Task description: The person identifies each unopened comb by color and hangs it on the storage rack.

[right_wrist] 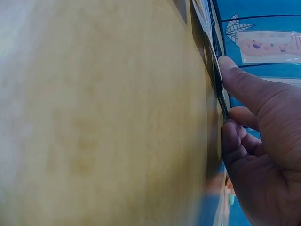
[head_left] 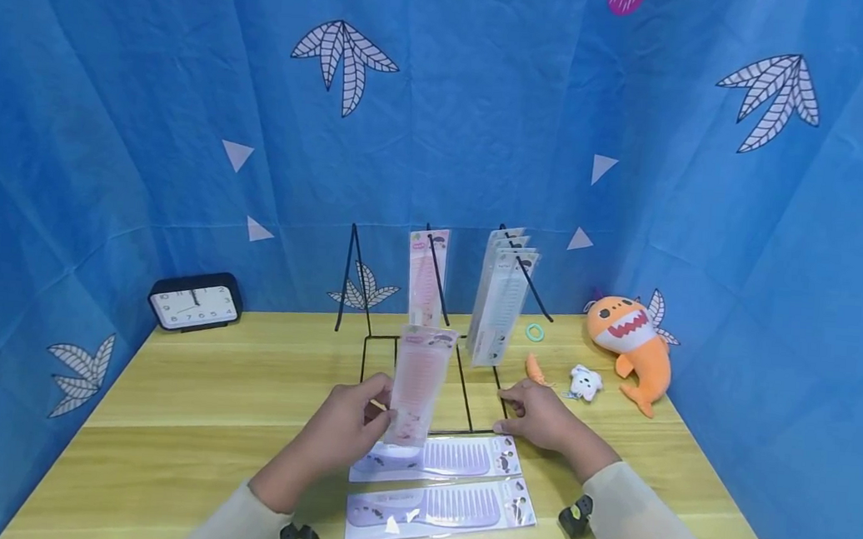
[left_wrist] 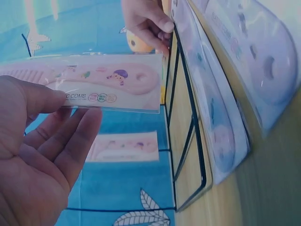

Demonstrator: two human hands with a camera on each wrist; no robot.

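Observation:
My left hand (head_left: 379, 409) pinches a pink comb package (head_left: 419, 383) between thumb and fingers and holds it upright over the black wire rack (head_left: 411, 343); the left wrist view shows the same pink comb package (left_wrist: 109, 88) in my left hand (left_wrist: 70, 115). My right hand (head_left: 513, 409) grips the rack's front right corner. In the right wrist view my thumb (right_wrist: 244, 87) presses the rack wire (right_wrist: 218, 92). Another pink comb (head_left: 427, 276) and several pale comb packages (head_left: 501, 304) hang on the rack. Two purple comb packages (head_left: 437, 457) (head_left: 441, 509) lie flat on the table in front of it.
On the wooden table (head_left: 204, 404) a black clock (head_left: 195, 301) stands at the back left. An orange shark plush (head_left: 632, 344), a small white toy (head_left: 586, 382), an orange piece (head_left: 536, 367) and a green ring (head_left: 535, 333) lie at the right. Blue cloth walls surround the table.

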